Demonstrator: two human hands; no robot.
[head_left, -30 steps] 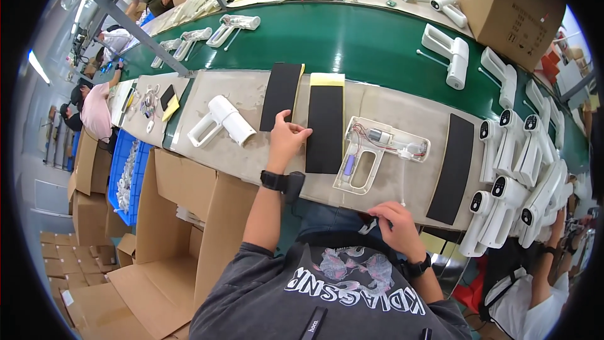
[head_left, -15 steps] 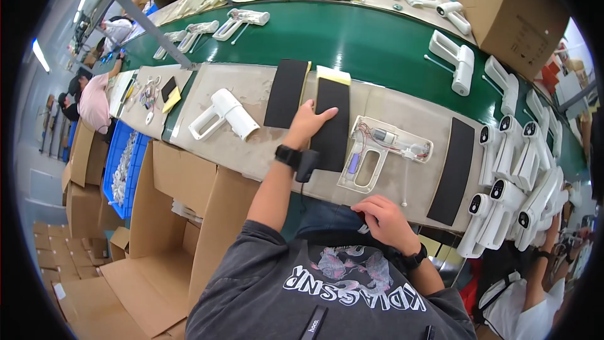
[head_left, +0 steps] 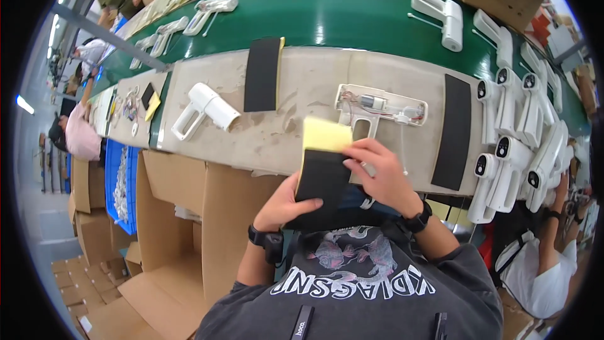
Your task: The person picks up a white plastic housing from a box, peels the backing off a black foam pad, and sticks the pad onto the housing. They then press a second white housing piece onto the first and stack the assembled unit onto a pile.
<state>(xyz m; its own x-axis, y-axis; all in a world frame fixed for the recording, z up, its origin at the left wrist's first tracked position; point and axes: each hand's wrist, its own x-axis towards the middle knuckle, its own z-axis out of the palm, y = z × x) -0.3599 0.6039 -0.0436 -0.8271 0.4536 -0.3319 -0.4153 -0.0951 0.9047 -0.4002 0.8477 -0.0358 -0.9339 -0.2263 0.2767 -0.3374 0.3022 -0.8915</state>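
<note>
A black foam strip (head_left: 324, 176) with a bare yellow end is up off the bench, close to my body. My left hand (head_left: 281, 206) grips its lower left side, thumb on the black face. At the strip's right edge, where black meets yellow, the fingers of my right hand (head_left: 380, 167) are pinched. Just beyond lies an opened white gun-shaped housing (head_left: 384, 106) with wires and a motor inside, its handle partly hidden by the strip and my hand. Farther left, a closed white gun-shaped shell (head_left: 204, 110) rests on the bench.
More black foam strips lie at the back (head_left: 262, 75) and right (head_left: 452, 132) of the bench. Several finished-looking white devices (head_left: 503, 151) crowd the right end. A green conveyor belt (head_left: 327, 16) carries housings. Below left stand an open carton (head_left: 170, 214) and a blue crate (head_left: 113, 182).
My left hand has lifted the foam strip off the bench and brought it toward me. My right hand has come up from the bench edge to the strip. The view has shifted.
</note>
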